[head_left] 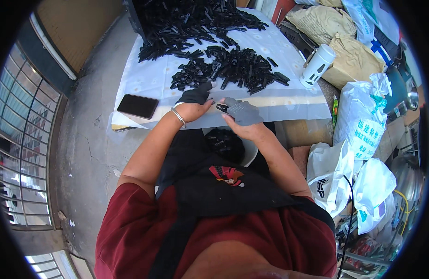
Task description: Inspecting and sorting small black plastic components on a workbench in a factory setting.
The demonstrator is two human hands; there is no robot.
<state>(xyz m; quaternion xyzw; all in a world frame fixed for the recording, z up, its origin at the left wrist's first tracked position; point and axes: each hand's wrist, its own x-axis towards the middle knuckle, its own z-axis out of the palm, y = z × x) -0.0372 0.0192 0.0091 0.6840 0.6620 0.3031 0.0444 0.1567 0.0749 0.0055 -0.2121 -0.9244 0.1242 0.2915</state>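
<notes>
My right hand (244, 113), in a grey fingerless glove, is closed on a small black plastic part (222, 108) that sticks out between thumb and fingers. Just left of it is my left hand (195, 103), in a black fingerless glove with a silver bangle at the wrist. Its thumb points toward the right hand, and its fingers reach apart from the thumb to the near edge of a pile of black plastic parts (233, 67). Below the table edge, a white bucket (252, 156) stands between my legs with black parts (224, 142) inside.
A larger heap of black parts (191, 28) spreads over the back of the cloth-covered table (135, 83), beside a dark crate (136, 18). A phone (138, 106) lies at the left, a white bottle (317, 66) stands at the right. Sacks (361, 116) crowd the right side.
</notes>
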